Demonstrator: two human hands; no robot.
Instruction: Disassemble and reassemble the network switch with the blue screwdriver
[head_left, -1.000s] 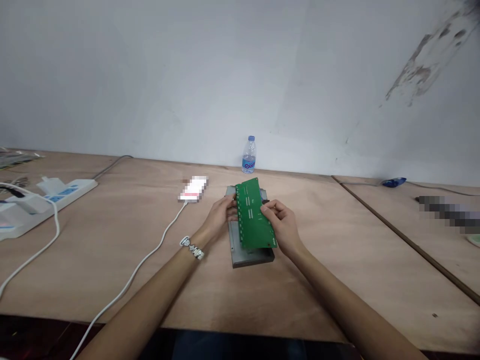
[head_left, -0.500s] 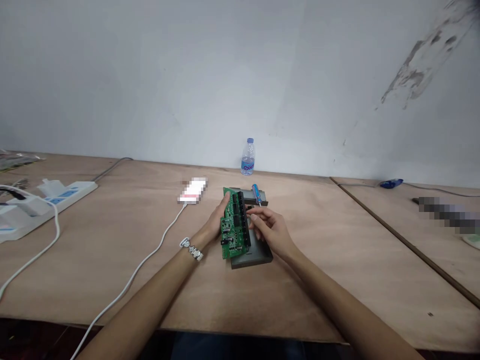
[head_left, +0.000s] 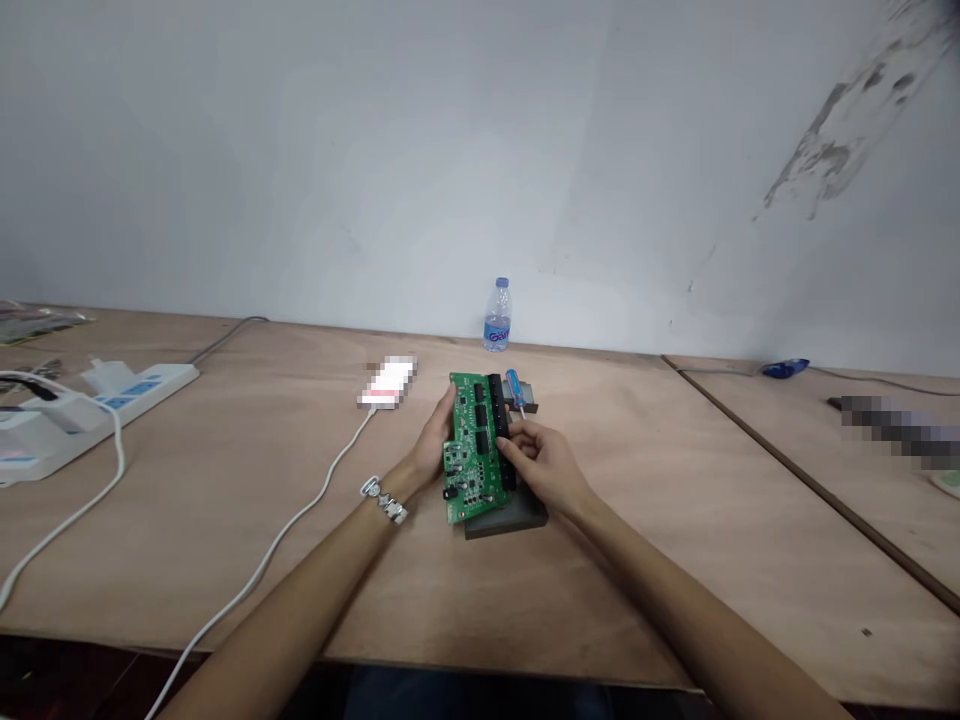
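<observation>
A green circuit board (head_left: 469, 455) with a black row of ports along its right side is held tilted above the table. My left hand (head_left: 433, 435) grips its left edge, the fingers partly hidden behind it. On the black port side, my right hand (head_left: 546, 462) is closed, thumb on the front and fingers at the edge. Beneath the board lies a dark grey metal case part (head_left: 510, 518), mostly covered. A screwdriver with a blue and red handle (head_left: 514, 388) rests on another grey metal piece (head_left: 531, 398) just beyond.
A water bottle (head_left: 497, 318) stands by the wall. Left of the board lies a blurred phone (head_left: 390, 382) with a white cable (head_left: 322, 490) running to the front edge. A white power strip (head_left: 161, 385) is far left. A blue object (head_left: 786, 369) and a pixelated dark item (head_left: 892, 425) lie right.
The board has turned so its face shows more fully, its port side shifting right. My right hand has come from beside the ports onto the board's edge.
</observation>
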